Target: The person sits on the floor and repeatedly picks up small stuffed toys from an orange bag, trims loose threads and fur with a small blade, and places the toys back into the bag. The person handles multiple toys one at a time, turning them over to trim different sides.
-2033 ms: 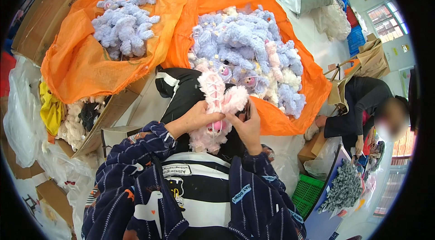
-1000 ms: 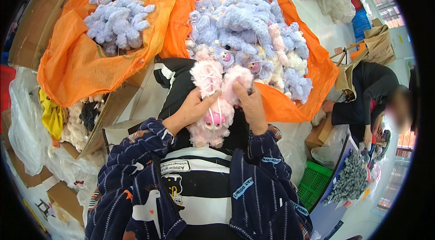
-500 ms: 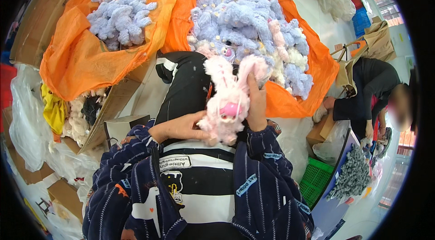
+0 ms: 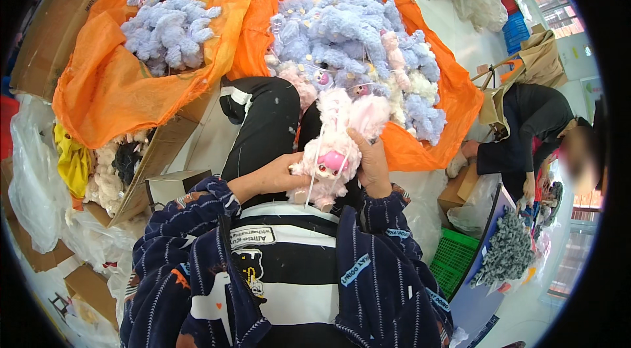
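A fluffy pink plush bunny [image 4: 322, 180] with long ears and a bright pink face sits upright over my lap, its face toward me. White strings hang down across its front. My left hand [image 4: 282, 174] grips the bunny's side, with the fingertips partly buried in the fur. On the other side my right hand [image 4: 373, 162] is closed round the bunny beside its head, below one ear. Just beyond it, an orange sack [image 4: 460, 95] lies spread with a heap of pale blue plush toys [image 4: 348, 29], some pink and cream ones among them.
Another orange sack [image 4: 92, 78] at the far left holds more blue plush toys [image 4: 172, 29]. Cardboard boxes [image 4: 56, 32] and plastic wrap stand left. At right are a green crate [image 4: 453, 256], a grey fluffy pile [image 4: 506, 249] and a bending person [image 4: 526, 118].
The bunny's ears have tipped to the right and its face shows more clearly. My right hand has moved lower, from the ear to beside the head.
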### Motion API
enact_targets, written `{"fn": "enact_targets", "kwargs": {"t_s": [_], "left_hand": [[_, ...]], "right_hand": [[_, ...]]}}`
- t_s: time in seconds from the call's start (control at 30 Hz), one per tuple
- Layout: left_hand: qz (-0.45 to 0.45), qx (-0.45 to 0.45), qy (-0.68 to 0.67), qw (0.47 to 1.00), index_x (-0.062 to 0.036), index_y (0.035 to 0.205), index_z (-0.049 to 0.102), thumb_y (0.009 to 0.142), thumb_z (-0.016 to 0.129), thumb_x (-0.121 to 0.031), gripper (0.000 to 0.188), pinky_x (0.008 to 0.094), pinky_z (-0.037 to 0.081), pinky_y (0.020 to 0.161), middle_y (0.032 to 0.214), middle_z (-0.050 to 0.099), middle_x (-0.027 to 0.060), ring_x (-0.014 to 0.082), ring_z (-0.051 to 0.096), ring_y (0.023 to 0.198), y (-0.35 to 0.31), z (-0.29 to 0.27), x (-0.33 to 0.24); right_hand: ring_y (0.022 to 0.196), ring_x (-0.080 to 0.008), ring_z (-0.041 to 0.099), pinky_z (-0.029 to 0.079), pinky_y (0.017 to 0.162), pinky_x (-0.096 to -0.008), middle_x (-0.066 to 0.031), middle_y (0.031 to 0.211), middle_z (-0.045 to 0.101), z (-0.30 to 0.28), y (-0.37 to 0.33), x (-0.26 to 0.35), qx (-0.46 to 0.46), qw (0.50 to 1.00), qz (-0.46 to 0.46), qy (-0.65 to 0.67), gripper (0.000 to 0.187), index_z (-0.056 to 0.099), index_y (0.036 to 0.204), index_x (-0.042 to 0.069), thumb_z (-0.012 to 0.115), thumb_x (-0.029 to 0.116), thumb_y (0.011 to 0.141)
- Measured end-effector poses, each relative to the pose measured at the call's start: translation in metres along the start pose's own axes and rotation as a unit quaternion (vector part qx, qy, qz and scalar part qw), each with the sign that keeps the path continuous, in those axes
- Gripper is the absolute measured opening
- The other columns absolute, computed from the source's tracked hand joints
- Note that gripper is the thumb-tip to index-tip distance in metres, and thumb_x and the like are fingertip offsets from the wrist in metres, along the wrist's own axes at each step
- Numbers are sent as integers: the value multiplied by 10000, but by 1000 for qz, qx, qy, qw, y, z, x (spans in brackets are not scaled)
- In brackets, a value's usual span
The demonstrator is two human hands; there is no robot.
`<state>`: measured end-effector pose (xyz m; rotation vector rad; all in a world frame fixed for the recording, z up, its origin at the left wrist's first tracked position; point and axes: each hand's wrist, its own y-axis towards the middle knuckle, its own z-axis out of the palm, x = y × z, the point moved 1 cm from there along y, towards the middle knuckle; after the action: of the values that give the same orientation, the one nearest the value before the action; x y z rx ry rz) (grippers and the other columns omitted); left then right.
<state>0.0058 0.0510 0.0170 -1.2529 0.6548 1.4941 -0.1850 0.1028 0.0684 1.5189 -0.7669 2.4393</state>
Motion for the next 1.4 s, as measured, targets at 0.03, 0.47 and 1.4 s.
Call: {"fn": "enact_targets", "kwargs": {"t_s": [0.03,0.47,1.4], "left_hand": [[-3,13,24,1000,-6,1269,458,818,647,-139,506,282,391,939,1165,557,58,125,503,1058,-2,-3,-8],[146,-193,-109,964,-6,1094,597,853,632,-99,260,214,454,738,957,633,1,55,566,848,30,-41,-44],[-47,29,-70,996,2,1337,373,828,649,-135,595,305,379,979,1273,496,79,153,489,1131,-26,-8,-28]], "right_hand": [[934,-181,607,489,819,-304,-105,1082,608,-2,1,-1,3,1000,-5,11,383,541,1140,-33,670,77,796],[951,-148,591,473,812,-277,-88,1070,622,20,14,-5,109,976,2,-186,386,562,1132,-12,697,112,792],[843,-146,614,504,718,-280,-68,948,635,33,7,11,50,997,-39,44,261,591,1048,-29,648,95,825]]}}
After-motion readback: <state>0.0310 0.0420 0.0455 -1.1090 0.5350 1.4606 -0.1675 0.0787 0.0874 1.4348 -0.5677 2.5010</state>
